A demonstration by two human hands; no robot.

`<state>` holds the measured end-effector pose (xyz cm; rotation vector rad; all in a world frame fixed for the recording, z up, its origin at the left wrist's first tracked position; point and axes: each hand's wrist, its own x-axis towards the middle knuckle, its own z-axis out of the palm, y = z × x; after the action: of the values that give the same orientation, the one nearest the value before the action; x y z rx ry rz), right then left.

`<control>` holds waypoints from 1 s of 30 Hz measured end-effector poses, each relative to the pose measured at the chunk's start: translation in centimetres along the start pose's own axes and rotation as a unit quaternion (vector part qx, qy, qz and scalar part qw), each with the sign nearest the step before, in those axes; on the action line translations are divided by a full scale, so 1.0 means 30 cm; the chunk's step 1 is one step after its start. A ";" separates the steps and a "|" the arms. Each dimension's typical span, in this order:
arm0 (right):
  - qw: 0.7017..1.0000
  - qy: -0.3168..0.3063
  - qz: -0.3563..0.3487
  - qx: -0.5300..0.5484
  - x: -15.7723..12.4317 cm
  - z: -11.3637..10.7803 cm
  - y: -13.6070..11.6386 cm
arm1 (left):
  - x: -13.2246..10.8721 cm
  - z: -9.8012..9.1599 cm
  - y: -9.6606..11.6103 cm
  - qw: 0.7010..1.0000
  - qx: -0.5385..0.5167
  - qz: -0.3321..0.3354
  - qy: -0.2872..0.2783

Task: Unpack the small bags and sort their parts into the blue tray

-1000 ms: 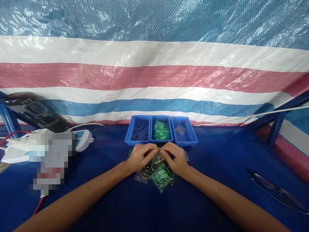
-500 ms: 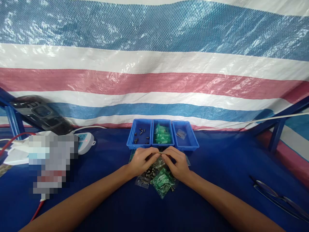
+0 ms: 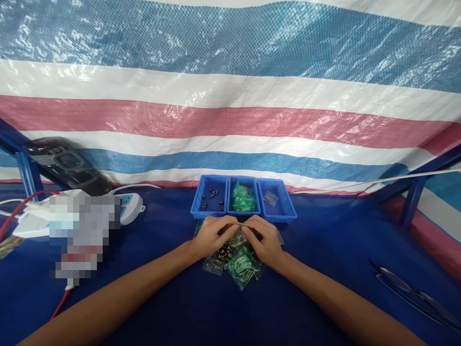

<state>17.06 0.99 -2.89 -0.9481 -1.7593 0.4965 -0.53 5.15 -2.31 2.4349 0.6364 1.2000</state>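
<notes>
Between their pinched fingertips, my left hand (image 3: 212, 236) and my right hand (image 3: 264, 240) hold a thin, pale, flat thing (image 3: 242, 224). It is seen edge-on and looks like the rim of a small plastic bag; fingers cover most of it. Right below the hands lies a pile with a green plastic packet (image 3: 244, 265), clear small bags (image 3: 212, 265) and loose dark screws (image 3: 224, 253). Just beyond stand three blue bins: the left bin (image 3: 196, 206) contains several dark screws, the middle bin (image 3: 245, 215) green packets, and the right bin (image 3: 286, 206) one clear packet.
A power strip (image 3: 132, 207) with cables sits on the left of the blue table (image 3: 237, 317), by a blurred-out object (image 3: 88, 230). Behind it a black packaged device (image 3: 68, 163) leans. Eyeglasses (image 3: 414, 293) lie at right. A striped tarpaulin (image 3: 230, 120) hangs behind.
The view has shifted slightly. Both hands stay together over the pile, still pinching the thin flat thing, which shows at a slightly different angle.
</notes>
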 end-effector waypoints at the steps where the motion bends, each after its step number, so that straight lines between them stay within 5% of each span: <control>1: 1.000 0.000 0.000 0.001 0.000 0.000 0.000 | -0.001 0.000 -0.001 1.000 -0.001 -0.001 0.000; 30: 1.000 0.002 0.014 -0.005 0.008 0.000 0.015 | -0.002 -0.001 -0.014 0.999 -0.012 -0.041 -0.010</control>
<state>17.18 1.44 -3.08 -0.9809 -1.7485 0.5032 -0.68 5.47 -2.52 2.3734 0.7045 1.1443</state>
